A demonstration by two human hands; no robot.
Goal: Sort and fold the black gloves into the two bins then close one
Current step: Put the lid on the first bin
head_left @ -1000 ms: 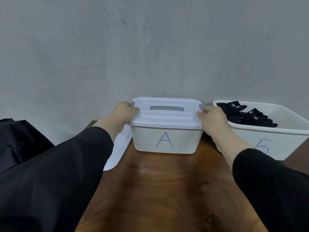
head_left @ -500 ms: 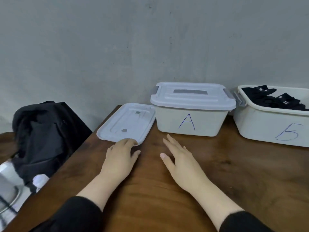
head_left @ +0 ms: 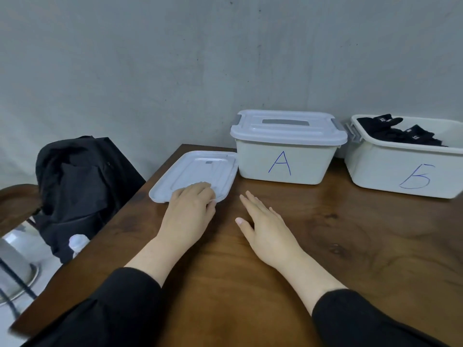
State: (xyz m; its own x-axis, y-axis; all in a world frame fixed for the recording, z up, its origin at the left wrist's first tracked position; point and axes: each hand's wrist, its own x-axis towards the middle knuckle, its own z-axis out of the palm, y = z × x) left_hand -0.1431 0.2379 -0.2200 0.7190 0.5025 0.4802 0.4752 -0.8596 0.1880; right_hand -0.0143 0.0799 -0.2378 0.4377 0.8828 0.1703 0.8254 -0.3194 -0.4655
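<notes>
Bin A [head_left: 285, 161] lidded; black gloves [head_left: 400, 132] in open bin Б [head_left: 411, 171]
Spare lid [head_left: 198, 171] set aside: left hand [head_left: 190, 216] touches its edge, fingers apparently curled over it; right hand [head_left: 265, 231] flat on table [head_left: 350, 246], fingers together

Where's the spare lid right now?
In the head view the spare lid lies flat near the table's left edge, beside bin A, with the left hand's fingers resting on its near edge.

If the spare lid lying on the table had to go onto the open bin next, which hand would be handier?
Left, probably. The left hand already rests on the loose lid; the right hand lies flat on the table, apart from it.
</notes>
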